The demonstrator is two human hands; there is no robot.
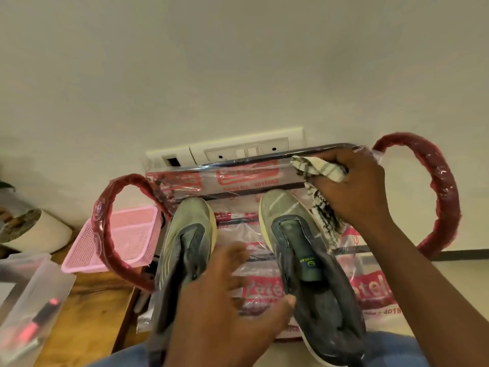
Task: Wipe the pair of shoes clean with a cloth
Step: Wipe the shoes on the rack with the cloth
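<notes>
Two grey-green sneakers lie side by side on a plastic-wrapped seat, toes pointing away from me: the left shoe [182,250] and the right shoe [304,263]. My right hand [354,186] grips a white cloth with dark stripes [321,197] above and to the right of the right shoe's toe; the cloth hangs down beside that shoe. My left hand [227,308] hovers blurred between the shoes with fingers spread, over the left shoe's heel part, and holds nothing.
The seat [370,287] is wrapped in clear plastic with red print and has red padded armrests [444,197] on both sides. A pink mesh basket [119,237] sits on a wooden table to the left. A wall socket panel [225,149] is behind the seat.
</notes>
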